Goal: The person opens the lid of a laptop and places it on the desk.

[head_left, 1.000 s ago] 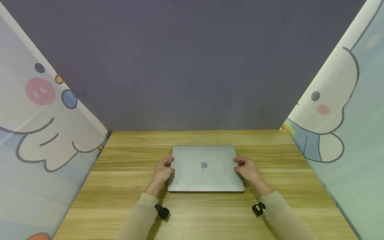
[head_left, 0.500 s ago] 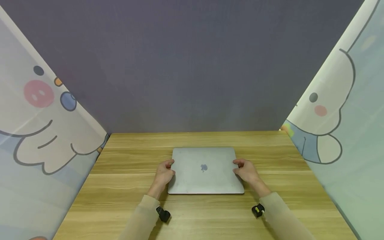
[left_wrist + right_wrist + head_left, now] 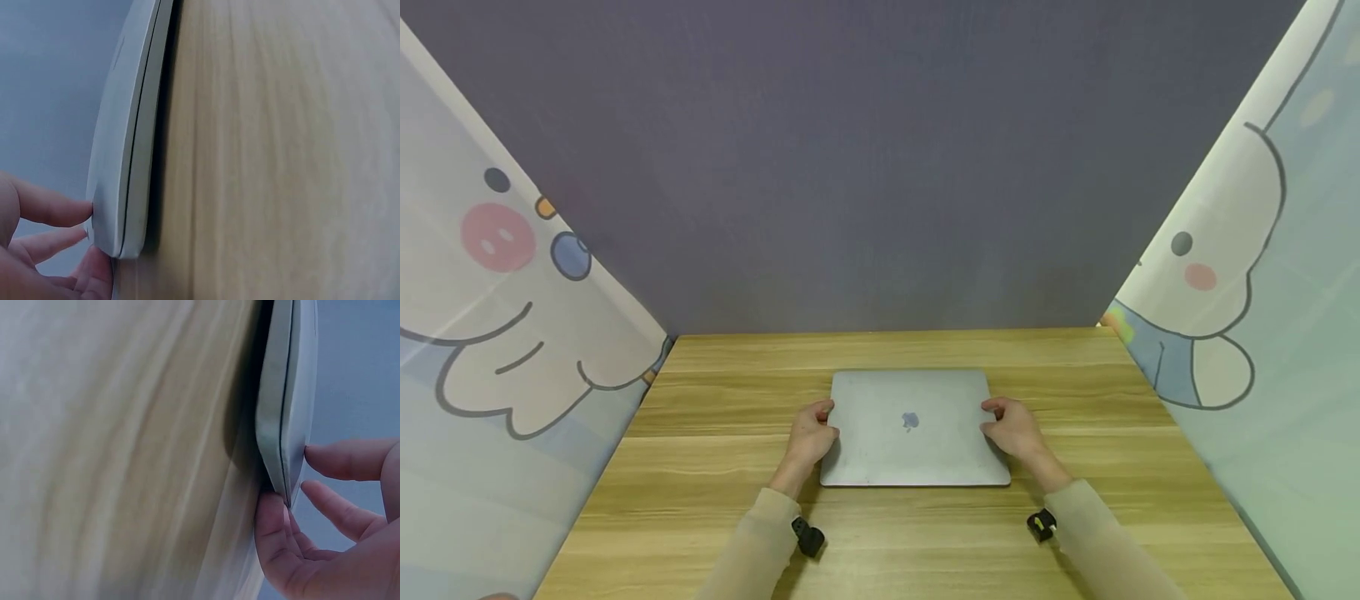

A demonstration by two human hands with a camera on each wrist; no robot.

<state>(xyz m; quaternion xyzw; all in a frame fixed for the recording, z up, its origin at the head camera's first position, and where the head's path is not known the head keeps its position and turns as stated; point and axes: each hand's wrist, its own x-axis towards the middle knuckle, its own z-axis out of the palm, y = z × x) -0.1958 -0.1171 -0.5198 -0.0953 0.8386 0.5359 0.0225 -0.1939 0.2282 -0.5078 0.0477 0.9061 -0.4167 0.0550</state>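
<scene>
A closed silver laptop [image 3: 910, 458] with a dark apple logo lies flat on the wooden table, its long edge facing the person. My left hand [image 3: 808, 437] grips its left side, thumb over the lid's edge. On the opposite side my right hand [image 3: 1017, 429] holds the laptop in the same way. The left wrist view has the thumb [image 3: 56, 207] on the lid and other fingers at the laptop's corner, partly hidden. In the right wrist view, fingers [image 3: 272, 522] curl at the underside while the thumb [image 3: 337, 459] touches the lid. A thin dark seam runs between lid and base.
The wooden table [image 3: 700, 475] meets a dark grey panel [image 3: 880, 183] at its back edge. Cartoon-printed curtains stand at the left [image 3: 565, 350] and right [image 3: 1217, 367]. Small black cameras [image 3: 808, 537] sit at both wrists, over beige sleeves [image 3: 752, 542].
The head view has tilted slightly, so the table and laptop appear a little lower. Both hands keep their places on the laptop's sides, and the laptop stays closed.
</scene>
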